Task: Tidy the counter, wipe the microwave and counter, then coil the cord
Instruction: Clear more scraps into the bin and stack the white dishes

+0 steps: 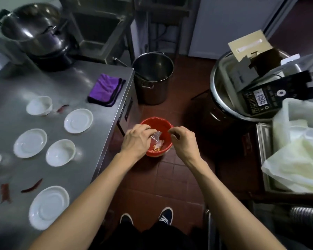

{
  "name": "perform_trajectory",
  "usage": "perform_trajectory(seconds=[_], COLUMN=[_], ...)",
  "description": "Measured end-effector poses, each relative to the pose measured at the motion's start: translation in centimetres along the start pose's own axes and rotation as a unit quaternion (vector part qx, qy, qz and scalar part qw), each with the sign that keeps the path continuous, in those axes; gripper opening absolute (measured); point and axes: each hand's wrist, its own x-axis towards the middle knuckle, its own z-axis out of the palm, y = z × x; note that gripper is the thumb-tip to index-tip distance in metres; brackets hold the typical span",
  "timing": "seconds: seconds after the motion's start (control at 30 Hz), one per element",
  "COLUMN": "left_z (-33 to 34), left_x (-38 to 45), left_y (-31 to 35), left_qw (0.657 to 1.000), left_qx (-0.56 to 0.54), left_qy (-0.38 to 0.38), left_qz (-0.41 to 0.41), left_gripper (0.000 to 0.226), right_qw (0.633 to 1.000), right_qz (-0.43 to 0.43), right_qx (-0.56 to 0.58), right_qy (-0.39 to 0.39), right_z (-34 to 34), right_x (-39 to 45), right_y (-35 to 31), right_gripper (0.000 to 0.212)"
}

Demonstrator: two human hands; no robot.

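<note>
Both my hands are over a small red bin (163,125) on the floor beside the steel counter (90,127). My left hand (136,140) pinches a crumpled clear plastic wrapper (156,137) above the bin, which holds some scraps. My right hand (182,141) hovers at the bin's right rim with fingers curled, holding nothing I can see. On the counter lie a folded purple cloth (106,90), several white dishes such as one (78,120) near the edge, and red chili peppers (32,185). The microwave and cord are out of view.
A steel stockpot (153,78) stands on the tiled floor behind the bin. At right, a large steel tub (222,91) holds flattened cardboard boxes, and a crate with white plastic bags (296,163) sits nearer. A wok with lid (34,31) is at far left.
</note>
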Motion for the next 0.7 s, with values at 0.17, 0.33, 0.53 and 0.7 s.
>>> perform_trajectory(seconds=[0.17, 0.33, 0.53, 0.7], left_z=[1.3, 3.1, 6.3, 9.0], left_x=[4.3, 9.6, 17.6, 22.5], left_y=[0.1, -1.7, -6.4, -9.2], left_qw=[1.000, 0.999, 0.996, 0.991], left_qx=[-0.006, -0.017, -0.047, -0.064], left_qy=[-0.027, -0.041, -0.074, -0.101], left_qz=[0.000, -0.005, -0.029, -0.059], left_gripper=[0.037, 0.037, 0.038, 0.036], right_qw=[0.999, 0.997, 0.991, 0.985], right_qz=[0.026, 0.037, 0.080, 0.105], right_qx=[-0.007, -0.034, -0.065, -0.071], right_qy=[-0.020, -0.051, -0.085, -0.120], right_z=[-0.1, 1.9, 5.6, 9.0], right_x=[3.2, 7.9, 15.5, 20.3], right_y=[2.4, 4.7, 7.0, 9.3], right_gripper=[0.021, 0.021, 0.022, 0.021])
